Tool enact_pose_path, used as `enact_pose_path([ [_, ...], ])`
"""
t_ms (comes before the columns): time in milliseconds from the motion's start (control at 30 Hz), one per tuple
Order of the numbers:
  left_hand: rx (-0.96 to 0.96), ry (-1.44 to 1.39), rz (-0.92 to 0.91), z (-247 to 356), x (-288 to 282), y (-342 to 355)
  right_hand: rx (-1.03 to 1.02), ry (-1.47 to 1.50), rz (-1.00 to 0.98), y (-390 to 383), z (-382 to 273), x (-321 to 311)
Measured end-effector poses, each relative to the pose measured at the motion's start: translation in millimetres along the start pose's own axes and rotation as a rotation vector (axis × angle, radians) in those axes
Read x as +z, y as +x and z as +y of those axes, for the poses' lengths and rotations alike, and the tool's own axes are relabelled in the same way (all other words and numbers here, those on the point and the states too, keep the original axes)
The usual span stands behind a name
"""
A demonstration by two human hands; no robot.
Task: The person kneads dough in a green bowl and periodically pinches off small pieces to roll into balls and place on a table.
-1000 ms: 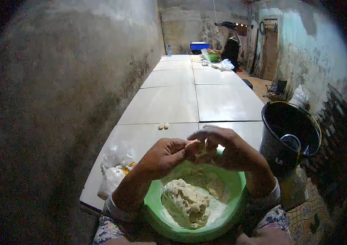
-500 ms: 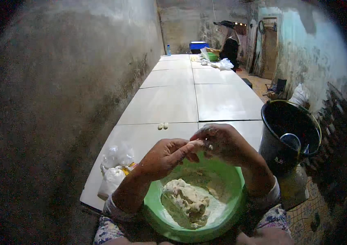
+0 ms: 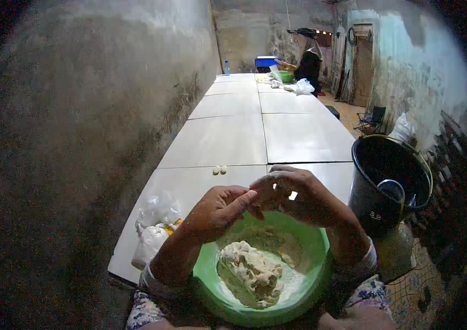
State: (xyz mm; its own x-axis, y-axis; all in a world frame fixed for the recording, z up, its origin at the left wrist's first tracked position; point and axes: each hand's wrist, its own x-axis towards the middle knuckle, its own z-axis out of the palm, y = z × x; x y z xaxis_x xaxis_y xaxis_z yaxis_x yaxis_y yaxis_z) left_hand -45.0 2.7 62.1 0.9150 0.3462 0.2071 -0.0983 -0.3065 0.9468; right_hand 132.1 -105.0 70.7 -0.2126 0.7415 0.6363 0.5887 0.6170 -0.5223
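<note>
Above a green bowl, my two hands meet at the fingertips. My left hand is closed in a pinch, its thumb and fingers against the fingertips of my right hand. Whatever lies in that pinch is hidden. The fingers of my right hand reach toward the left, curved and partly apart, with gaps of light between them and whitish flour or dough on them. Down in the bowl sits a rough, lumpy mass of pale dough, with loose white flour around it.
Two small dough pieces lie on the white-topped table. Plastic bags stand left of the bowl. To the right is a black bucket with a handle. At the far end, a person stands near another green bowl.
My right hand's fingers have spread slightly, widening the gaps between them. My left hand has shifted a little left. The dough in the bowl looks unchanged.
</note>
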Motion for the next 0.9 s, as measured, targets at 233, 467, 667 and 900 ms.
enact_pose_path([
  [233, 0.017, 0.002, -0.035, 4, 3, -1, -0.011, -0.12, -0.04, -2, -1, -8],
  [467, -0.026, -0.03, -0.101, -3, 0, -1, 0.078, -0.222, -0.079, -5, -5, -6],
  [667, 0.035, 0.049, -0.044, -7, -2, -2, 0.021, -0.22, -0.07, -5, -6, -3],
  [900, 0.071, 0.007, -0.042, -5, 3, -1, 0.009, -0.309, -0.036, -8, -3, -5],
])
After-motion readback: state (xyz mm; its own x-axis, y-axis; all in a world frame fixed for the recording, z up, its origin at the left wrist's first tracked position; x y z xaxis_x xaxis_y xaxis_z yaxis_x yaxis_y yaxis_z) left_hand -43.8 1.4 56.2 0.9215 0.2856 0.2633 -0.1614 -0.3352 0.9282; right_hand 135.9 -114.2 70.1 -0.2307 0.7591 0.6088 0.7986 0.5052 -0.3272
